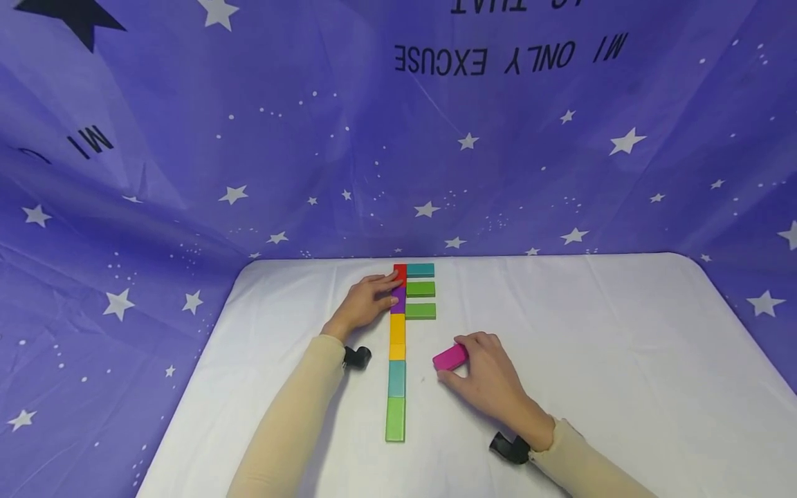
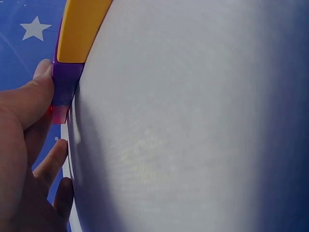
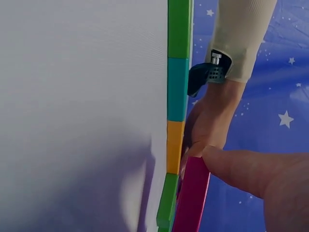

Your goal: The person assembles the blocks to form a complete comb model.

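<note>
A column of coloured blocks runs down the white table. From the far end it goes red block [image 1: 401, 274], purple block [image 1: 398, 306], yellow section [image 1: 397, 332], teal block [image 1: 396, 378] and green block [image 1: 395, 419]. My left hand [image 1: 364, 302] touches the far end, fingers on the red block and thumb against the purple block [image 2: 67, 79]. Between thumb and fingers, my right hand [image 1: 492, 373] pinches a magenta block [image 1: 450, 357], to the right of the column. The same magenta block [image 3: 192, 198] shows under the thumb in the right wrist view.
Three blocks stick out rightward from the column's far part: a teal one [image 1: 420, 270], a green one [image 1: 420, 289] and a nearer green one [image 1: 420, 311]. A purple cloth [image 1: 373, 159] with stars hangs behind the white table [image 1: 598, 332]. Both wrists carry black cameras.
</note>
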`<control>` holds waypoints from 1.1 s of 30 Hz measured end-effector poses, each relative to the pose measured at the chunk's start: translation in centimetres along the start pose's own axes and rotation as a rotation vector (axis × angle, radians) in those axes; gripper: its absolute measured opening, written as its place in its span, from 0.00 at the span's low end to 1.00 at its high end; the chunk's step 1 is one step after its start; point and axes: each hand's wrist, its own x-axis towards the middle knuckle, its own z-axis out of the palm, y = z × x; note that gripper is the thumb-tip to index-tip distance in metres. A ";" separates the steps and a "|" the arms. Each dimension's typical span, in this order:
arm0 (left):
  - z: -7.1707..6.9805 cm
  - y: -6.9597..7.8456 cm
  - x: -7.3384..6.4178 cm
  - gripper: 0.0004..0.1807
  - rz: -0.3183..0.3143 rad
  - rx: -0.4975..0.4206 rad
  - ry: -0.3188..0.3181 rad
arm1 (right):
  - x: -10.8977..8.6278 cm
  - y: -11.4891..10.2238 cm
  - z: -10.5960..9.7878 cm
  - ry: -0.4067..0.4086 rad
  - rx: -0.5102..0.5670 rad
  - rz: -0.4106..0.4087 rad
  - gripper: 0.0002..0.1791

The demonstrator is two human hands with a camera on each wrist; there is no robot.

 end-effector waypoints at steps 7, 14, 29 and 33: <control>0.2 0.0 0.0 0.26 0.001 0.002 0.002 | 1.4 -1.0 0.8 -0.010 -0.030 0.000 0.34; 0.2 -0.1 0.0 0.26 0.005 0.002 0.014 | 2.8 -1.5 1.6 -0.028 -0.051 0.007 0.35; 0.1 0.0 0.0 0.26 -0.001 0.010 0.018 | 5.6 -2.2 3.2 -0.091 -0.179 0.020 0.37; 0.1 0.0 -0.1 0.26 0.001 0.006 0.022 | 5.8 -2.2 3.2 -0.108 -0.184 0.020 0.37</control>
